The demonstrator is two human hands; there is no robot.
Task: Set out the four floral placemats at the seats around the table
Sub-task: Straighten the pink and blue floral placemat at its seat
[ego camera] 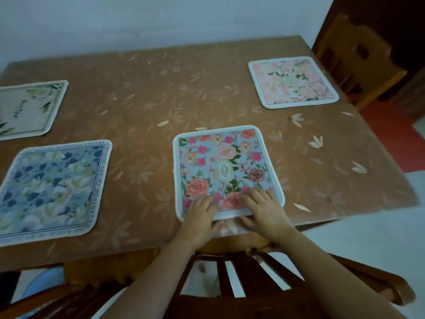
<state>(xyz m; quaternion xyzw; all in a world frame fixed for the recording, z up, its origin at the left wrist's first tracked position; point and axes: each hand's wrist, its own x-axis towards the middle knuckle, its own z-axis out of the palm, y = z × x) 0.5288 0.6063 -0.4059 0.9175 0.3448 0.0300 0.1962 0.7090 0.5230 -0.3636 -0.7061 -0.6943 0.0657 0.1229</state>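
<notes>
Far left, a cream square placemat with green leaves and dark script (27,109) is lying at the table's left side, partly cut off by the frame. Nearer you, a blue-and-white floral placemat with a lettered border (53,187) is sitting apart from it on the brown table with its petal-print cover (161,100). Your left hand (200,217) is pressing flat on the near left corner of the pale blue placemat with pink and peach roses (225,166), fingers straight and slightly spread, gripping nothing. That mat is lying at the table's front edge, just beyond the slatted dark wooden chair (241,279) below your arms. Your right hand (264,210) is pressing down beside the left on the mat's near right part, fingers straight and close together. Farther right, a pale pink floral placemat with a white rim (293,81) is resting near the far right corner, just beside a second wooden chair (358,58).
</notes>
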